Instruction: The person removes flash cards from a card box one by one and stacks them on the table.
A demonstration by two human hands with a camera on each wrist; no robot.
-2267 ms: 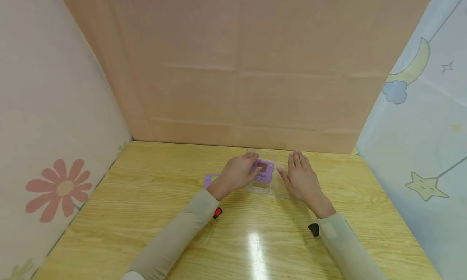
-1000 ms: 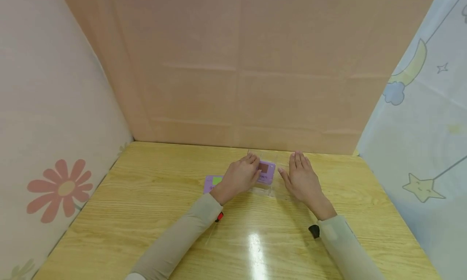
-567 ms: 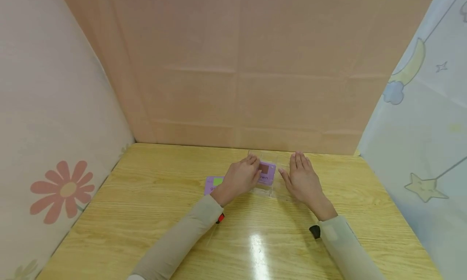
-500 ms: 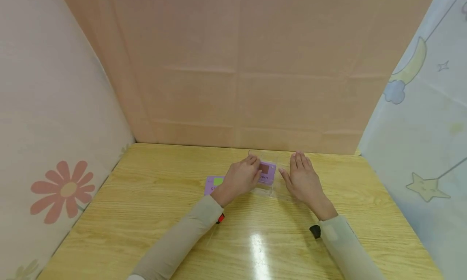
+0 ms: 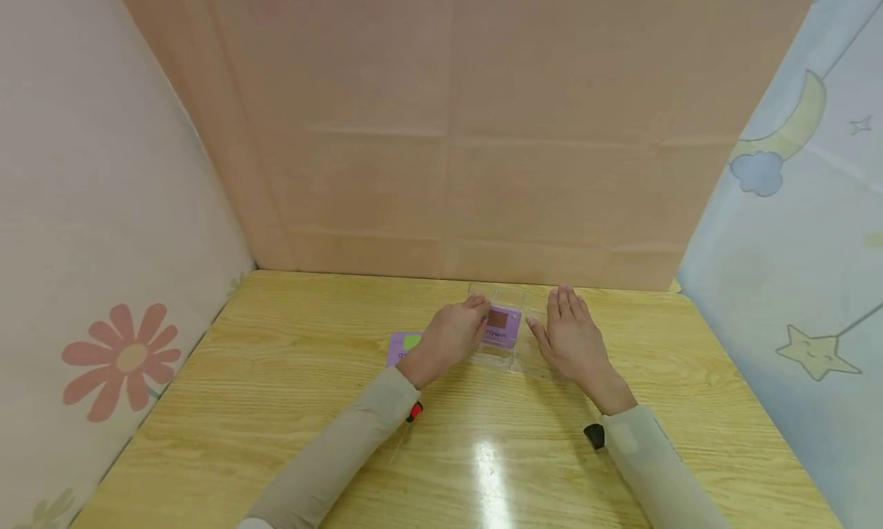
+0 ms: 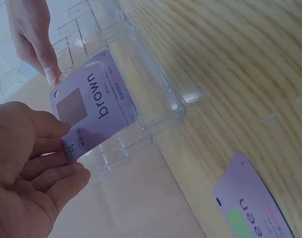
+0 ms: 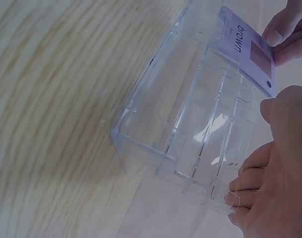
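Note:
My left hand (image 5: 451,333) pinches the left edge of a purple flashcard (image 6: 94,106) printed "brown" with a brown square. In the left wrist view its thumb lies on the card's face and the fingers are behind. The card leans in a clear plastic rack (image 7: 161,119) with stepped slots. At the rack's right end my right hand (image 5: 576,337) rests with straight fingers side by side, the thumb apart and near the card. In the right wrist view its fingertips touch the clear plastic. A second purple card (image 5: 400,346), with a green square, lies on the table, partly hidden by my left wrist.
The wooden table (image 5: 310,422) ends at a tan backdrop (image 5: 441,207) just behind the rack. Patterned sheets close in the left and right sides. Black straps sit at both wrists, the left one with a red part.
My left hand has drawn back slightly to the left and its fingers are more bent; more of the word "brown" shows. The right hand and rack stay in place.

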